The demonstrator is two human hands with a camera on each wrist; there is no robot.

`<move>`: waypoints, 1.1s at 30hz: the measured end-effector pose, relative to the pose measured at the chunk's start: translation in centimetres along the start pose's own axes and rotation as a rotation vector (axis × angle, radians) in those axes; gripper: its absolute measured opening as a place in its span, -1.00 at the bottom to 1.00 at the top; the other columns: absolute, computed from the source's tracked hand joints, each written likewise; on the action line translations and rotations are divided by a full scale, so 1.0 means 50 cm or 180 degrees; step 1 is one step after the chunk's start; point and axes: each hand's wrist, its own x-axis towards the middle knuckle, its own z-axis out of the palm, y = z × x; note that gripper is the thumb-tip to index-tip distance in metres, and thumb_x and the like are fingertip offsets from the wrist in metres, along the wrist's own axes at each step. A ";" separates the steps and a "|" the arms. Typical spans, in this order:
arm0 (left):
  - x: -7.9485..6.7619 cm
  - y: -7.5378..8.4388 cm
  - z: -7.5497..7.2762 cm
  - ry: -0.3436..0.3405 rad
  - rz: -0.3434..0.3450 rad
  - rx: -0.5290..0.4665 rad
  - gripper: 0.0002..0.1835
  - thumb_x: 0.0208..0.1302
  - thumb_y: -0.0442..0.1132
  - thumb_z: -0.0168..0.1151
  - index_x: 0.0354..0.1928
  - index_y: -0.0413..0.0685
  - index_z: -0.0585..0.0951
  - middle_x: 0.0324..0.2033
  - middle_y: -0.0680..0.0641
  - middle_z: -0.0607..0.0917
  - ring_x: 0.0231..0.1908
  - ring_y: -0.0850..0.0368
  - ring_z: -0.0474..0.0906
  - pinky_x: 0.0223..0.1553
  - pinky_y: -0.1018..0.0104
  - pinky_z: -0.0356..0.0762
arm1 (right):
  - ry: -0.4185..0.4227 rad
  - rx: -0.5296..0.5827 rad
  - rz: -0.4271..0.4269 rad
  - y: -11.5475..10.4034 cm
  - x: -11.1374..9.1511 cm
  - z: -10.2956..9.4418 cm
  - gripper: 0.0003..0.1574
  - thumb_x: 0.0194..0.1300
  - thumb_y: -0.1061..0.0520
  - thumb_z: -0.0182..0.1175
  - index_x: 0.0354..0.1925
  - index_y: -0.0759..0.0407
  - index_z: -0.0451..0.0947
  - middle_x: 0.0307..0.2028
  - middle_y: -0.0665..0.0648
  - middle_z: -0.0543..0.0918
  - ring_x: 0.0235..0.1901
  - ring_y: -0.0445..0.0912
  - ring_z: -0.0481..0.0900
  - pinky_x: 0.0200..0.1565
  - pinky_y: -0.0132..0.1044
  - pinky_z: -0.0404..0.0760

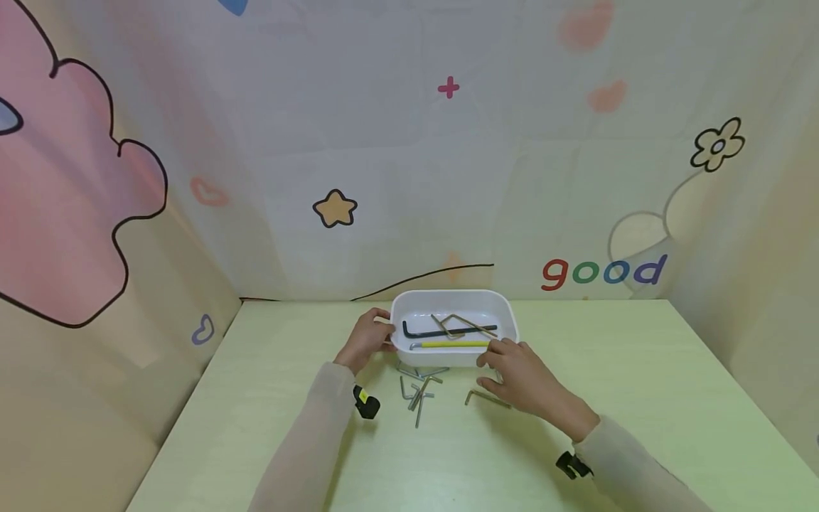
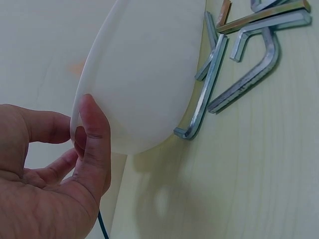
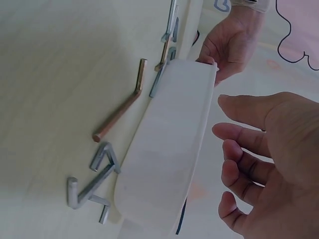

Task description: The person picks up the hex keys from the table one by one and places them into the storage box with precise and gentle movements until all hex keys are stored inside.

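A white tray (image 1: 441, 358) stands toward the back of the table, with hex keys in it: a black one (image 1: 419, 334), one with a yellow sleeve (image 1: 454, 344) and brass-coloured ones (image 1: 473, 325). My left hand (image 1: 365, 340) grips the tray's left end, thumb and fingers on either side of the rim in the left wrist view. Over the tray's front right corner in the head view is my right hand (image 1: 521, 377). Its fingers are loosely bent and hold nothing, as the right wrist view shows. Below it lies a brass-coloured hex key (image 1: 489, 399).
Several silver and brass-coloured hex keys (image 1: 419, 393) lie loose on the table (image 1: 614, 370) before the tray. In the right wrist view, more silver keys (image 3: 92, 186) lie close by the tray's wall. A printed cloth (image 1: 409, 163) hangs behind the table.
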 end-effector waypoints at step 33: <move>0.007 0.004 -0.004 -0.0009 -0.0025 0.0000 -0.61 0.37 -0.34 0.09 0.20 -0.23 0.40 -0.20 -0.25 0.64 -0.35 0.09 0.61 -0.24 0.23 0.73 | -0.0365 0.0035 0.0075 0.029 -0.037 0.059 -0.87 0.07 0.10 0.46 -0.44 0.00 0.66 -0.43 -0.11 0.46 -0.37 -0.21 0.37 -0.44 -0.39 0.43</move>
